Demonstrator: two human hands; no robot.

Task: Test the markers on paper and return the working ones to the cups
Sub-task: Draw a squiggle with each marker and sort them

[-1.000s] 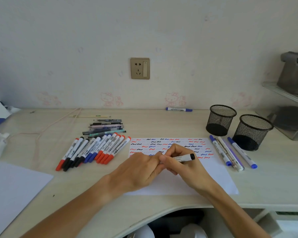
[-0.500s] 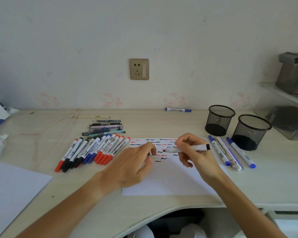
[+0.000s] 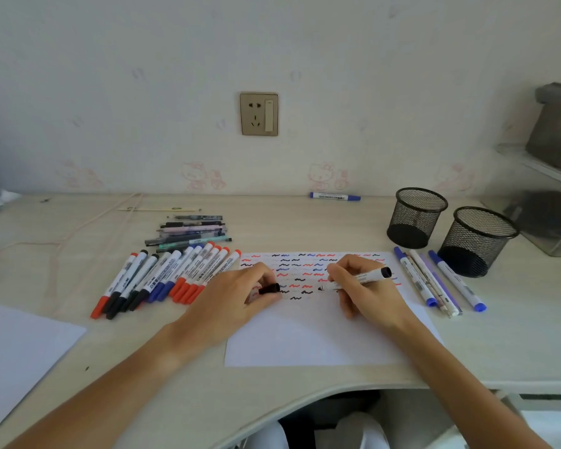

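I pinch the black marker (image 3: 357, 279) in my right hand (image 3: 366, 286), tip on the paper (image 3: 321, 338) to test it. My left hand (image 3: 237, 303), resting on the paper's left part, holds the cap (image 3: 269, 289) ready for recapping.

A gold-framed wall socket (image 3: 259, 114) sits on pale wallpaper printed with faint pink cartoon cats (image 3: 202, 176). Below, a light wood-grain desk (image 3: 78, 367) carries a thin beige cord (image 3: 88, 222) at its left and a blank white sheet (image 3: 17, 348) at the near-left corner. At far right, a clear plastic shelf (image 3: 531, 163) holds a grey box (image 3: 556, 128).
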